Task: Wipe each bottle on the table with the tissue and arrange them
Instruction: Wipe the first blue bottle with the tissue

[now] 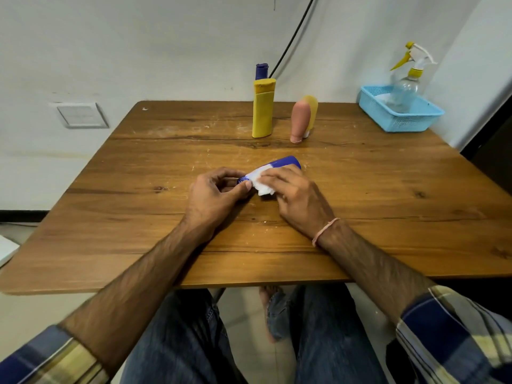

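A blue bottle (286, 162) lies tilted over the middle of the wooden table (138, 206). My left hand (219, 194) pinches its cap end. My right hand (297, 195) holds a white tissue (263, 185) wrapped against the bottle's body. Further back stand a tall yellow bottle (263, 112), a dark blue bottle (261, 71) behind it, a pink bottle (299, 120) on its cap, and a pale yellow bottle (312, 112) partly hidden behind the pink one.
A light blue basket (401, 120) at the far right corner holds a clear spray bottle (406, 90) with a yellow and white trigger. A black cable (293, 34) runs down the wall behind the table.
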A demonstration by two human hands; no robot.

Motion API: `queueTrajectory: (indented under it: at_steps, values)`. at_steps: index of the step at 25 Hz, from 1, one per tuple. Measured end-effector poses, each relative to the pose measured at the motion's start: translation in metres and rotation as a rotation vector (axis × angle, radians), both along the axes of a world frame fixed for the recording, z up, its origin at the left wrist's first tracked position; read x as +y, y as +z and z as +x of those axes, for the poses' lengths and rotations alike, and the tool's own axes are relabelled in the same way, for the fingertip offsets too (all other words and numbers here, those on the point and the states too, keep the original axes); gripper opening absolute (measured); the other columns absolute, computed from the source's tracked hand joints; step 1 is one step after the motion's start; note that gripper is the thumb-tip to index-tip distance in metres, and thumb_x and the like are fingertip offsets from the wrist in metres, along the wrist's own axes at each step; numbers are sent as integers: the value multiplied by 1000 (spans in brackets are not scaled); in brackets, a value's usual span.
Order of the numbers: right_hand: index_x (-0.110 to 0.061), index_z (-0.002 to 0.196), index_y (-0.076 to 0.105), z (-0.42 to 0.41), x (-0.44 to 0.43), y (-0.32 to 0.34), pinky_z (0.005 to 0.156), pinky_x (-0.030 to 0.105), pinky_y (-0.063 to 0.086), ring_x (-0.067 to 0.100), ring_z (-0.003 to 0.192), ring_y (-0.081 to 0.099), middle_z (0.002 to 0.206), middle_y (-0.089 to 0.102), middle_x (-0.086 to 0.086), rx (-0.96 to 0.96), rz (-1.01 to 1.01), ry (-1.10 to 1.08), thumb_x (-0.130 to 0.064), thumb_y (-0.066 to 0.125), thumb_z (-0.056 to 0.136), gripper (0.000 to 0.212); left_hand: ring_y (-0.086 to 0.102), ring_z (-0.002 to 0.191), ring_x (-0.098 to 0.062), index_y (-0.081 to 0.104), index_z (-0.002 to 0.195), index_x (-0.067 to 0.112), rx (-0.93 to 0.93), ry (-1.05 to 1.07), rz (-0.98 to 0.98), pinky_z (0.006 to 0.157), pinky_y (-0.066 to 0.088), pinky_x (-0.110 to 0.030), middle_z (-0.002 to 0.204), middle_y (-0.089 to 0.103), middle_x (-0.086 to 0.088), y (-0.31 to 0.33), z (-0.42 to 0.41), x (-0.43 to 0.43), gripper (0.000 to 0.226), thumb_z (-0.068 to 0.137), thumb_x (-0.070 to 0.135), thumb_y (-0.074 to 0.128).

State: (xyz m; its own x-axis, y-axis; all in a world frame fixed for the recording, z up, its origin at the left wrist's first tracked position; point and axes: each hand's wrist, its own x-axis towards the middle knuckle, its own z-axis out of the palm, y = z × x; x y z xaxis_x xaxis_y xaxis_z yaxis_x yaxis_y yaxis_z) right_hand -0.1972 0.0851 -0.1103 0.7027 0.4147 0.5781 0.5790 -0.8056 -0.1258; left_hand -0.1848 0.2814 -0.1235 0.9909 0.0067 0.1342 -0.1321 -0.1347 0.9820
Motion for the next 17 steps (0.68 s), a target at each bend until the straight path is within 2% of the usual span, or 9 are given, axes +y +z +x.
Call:
queueTrajectory:
  at_steps: [3, 4, 6, 8, 12, 14, 16, 17]
  values:
    - [-4, 111, 71, 16, -15, 10, 96, 37, 46, 33, 108, 58, 113, 69, 12, 82, 188, -339, 13, 50, 78, 42, 75, 90, -9, 76, 112, 21, 1, -12, 80, 79, 62, -25, 97, 79, 3, 5, -2, -1, 38, 76, 23, 89]
    - [-4, 110, 71, 14, -10, 11, 96, 35, 46, 31, 108, 58, 112, 69, 11, 82, 195, -327, 13, 50, 78, 42, 76, 89, -12, 76, 113, 19, 4, -7, 89, 79, 62, -27, 97, 79, 1, 6, -3, -3, 44, 72, 20, 91]
    - [-4, 109, 71, 2, 7, 5, 94, 31, 47, 27, 105, 58, 110, 69, 10, 58, 104, -112, 14, 52, 75, 43, 76, 89, -19, 75, 113, 16, 0, 20, 110, 82, 63, -34, 96, 79, -3, 7, -4, -5, 47, 70, 15, 93]
    - [-6, 112, 70, -1, 4, 1, 96, 29, 46, 24, 107, 57, 112, 68, 9, 40, 11, 7, 13, 53, 76, 44, 76, 88, -17, 75, 113, 17, 3, 45, 118, 82, 64, -35, 96, 78, -1, 7, -3, -4, 44, 73, 15, 91]
    - [-7, 113, 70, 22, -16, 15, 99, 33, 43, 29, 111, 57, 116, 68, 9, 115, 133, -389, 10, 49, 81, 42, 76, 88, -13, 76, 111, 22, 26, 67, 118, 81, 63, -30, 93, 78, 3, 7, -3, -2, 39, 74, 17, 90]
    - [-5, 111, 70, 9, 9, 12, 97, 35, 46, 28, 108, 57, 113, 68, 11, 86, 104, -215, 11, 50, 79, 41, 77, 87, -17, 77, 110, 19, 17, 71, 102, 81, 63, -34, 92, 79, 0, 7, -4, -3, 37, 75, 16, 90]
    - [-2, 110, 70, -9, 26, 1, 96, 34, 48, 27, 105, 57, 112, 68, 12, 22, 12, 78, 13, 52, 75, 42, 77, 84, -13, 78, 108, 17, -16, 66, 127, 79, 64, -34, 92, 79, 1, 7, -5, -3, 34, 75, 15, 88]
    - [-1, 110, 69, -8, 25, 3, 95, 35, 49, 28, 104, 58, 111, 68, 13, 4, -17, 135, 14, 53, 74, 42, 76, 83, -11, 78, 108, 17, -21, 62, 134, 78, 64, -33, 92, 79, 2, 7, -5, -3, 34, 76, 15, 88]
